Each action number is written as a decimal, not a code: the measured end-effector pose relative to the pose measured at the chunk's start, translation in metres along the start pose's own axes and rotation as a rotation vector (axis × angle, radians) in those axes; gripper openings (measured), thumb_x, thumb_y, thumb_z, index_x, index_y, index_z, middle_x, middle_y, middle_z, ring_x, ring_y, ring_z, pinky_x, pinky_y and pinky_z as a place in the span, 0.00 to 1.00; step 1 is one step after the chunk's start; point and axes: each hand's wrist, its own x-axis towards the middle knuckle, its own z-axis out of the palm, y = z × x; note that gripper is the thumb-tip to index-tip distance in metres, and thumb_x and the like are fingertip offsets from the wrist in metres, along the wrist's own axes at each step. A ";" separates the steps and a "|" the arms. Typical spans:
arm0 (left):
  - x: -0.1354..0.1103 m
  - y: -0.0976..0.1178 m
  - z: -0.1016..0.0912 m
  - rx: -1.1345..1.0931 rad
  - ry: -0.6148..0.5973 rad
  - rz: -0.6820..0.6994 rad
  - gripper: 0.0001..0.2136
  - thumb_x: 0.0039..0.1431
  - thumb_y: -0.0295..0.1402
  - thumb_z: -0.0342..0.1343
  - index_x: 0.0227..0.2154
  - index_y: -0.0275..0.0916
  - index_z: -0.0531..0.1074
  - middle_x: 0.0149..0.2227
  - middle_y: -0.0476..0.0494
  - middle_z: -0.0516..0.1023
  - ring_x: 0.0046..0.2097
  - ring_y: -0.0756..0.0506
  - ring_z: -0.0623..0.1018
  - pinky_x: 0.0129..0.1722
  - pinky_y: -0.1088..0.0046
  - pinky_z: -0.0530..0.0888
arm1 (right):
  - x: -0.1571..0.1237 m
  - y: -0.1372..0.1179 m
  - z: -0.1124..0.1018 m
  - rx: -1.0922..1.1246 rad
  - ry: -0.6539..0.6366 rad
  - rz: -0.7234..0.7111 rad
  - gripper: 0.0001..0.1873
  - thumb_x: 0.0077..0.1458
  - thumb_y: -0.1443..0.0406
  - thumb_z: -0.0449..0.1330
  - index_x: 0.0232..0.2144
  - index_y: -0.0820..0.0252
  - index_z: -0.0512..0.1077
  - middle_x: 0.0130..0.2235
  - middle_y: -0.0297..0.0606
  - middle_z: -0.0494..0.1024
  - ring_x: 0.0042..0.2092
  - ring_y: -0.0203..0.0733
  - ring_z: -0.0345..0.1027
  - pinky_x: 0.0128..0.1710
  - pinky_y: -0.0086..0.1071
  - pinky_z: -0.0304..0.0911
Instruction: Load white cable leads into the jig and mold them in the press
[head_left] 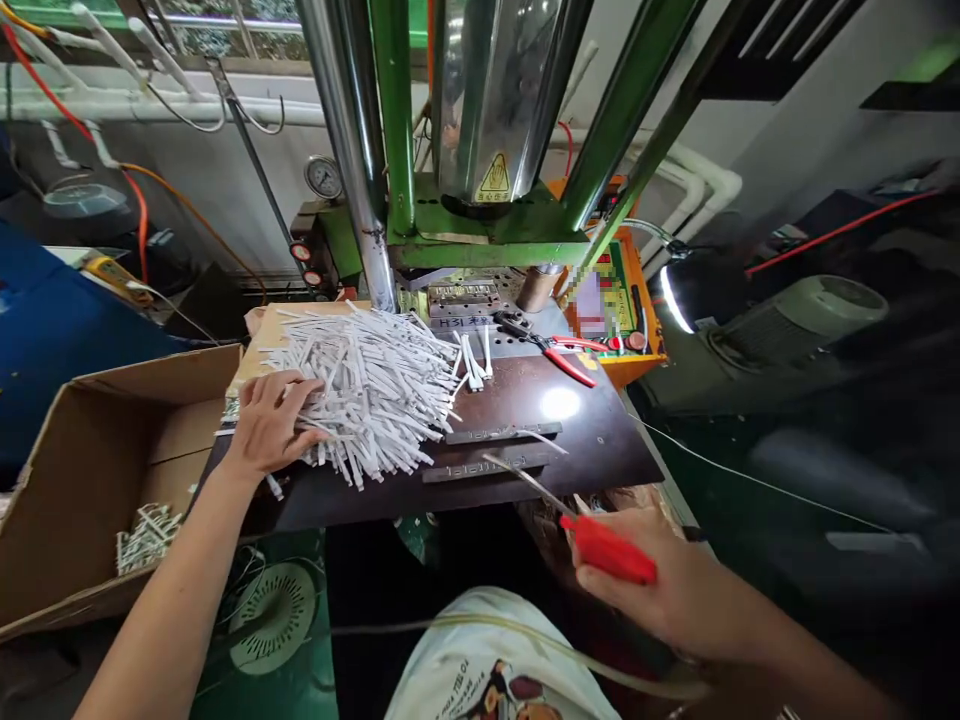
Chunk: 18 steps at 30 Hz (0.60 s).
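My left hand (270, 425) rests on the left edge of a big heap of thin white strips (375, 385) on a dark work table (600, 440); its fingers are curled into the strips. My right hand (660, 585) is closed round the red handle of a tool (609, 550) whose thin metal shaft (525, 478) points up and left toward two flat metal bars (495, 450) on the table. A few loose white strips (474, 360) lie just behind the heap.
A green press machine (480, 200) with steel columns stands behind the table. Red-handled pliers (559, 355) lie by its base. An open cardboard box (90, 470) with white pieces sits at the left. A lit lamp (679, 300) and a motor (795, 330) are at the right.
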 end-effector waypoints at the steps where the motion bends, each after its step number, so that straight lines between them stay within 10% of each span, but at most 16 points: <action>1: 0.000 0.001 0.001 -0.015 0.034 -0.005 0.36 0.63 0.61 0.35 0.54 0.37 0.70 0.50 0.30 0.71 0.52 0.33 0.70 0.52 0.53 0.63 | 0.006 -0.003 0.003 -0.071 -0.050 0.014 0.11 0.55 0.54 0.59 0.29 0.52 0.75 0.34 0.35 0.79 0.39 0.44 0.73 0.42 0.35 0.70; 11: 0.003 -0.004 0.013 -0.113 0.074 0.004 0.27 0.67 0.52 0.42 0.52 0.34 0.70 0.51 0.29 0.71 0.53 0.35 0.70 0.51 0.56 0.63 | 0.014 -0.018 0.006 -0.007 0.004 -0.072 0.16 0.58 0.51 0.57 0.39 0.51 0.77 0.42 0.39 0.80 0.46 0.48 0.74 0.50 0.40 0.70; 18: 0.004 -0.005 0.014 -0.137 0.106 0.010 0.19 0.65 0.44 0.48 0.51 0.39 0.70 0.49 0.33 0.72 0.52 0.35 0.72 0.52 0.57 0.65 | 0.015 0.026 -0.077 0.407 0.264 0.179 0.18 0.47 0.44 0.64 0.32 0.49 0.78 0.31 0.41 0.80 0.20 0.39 0.67 0.19 0.34 0.68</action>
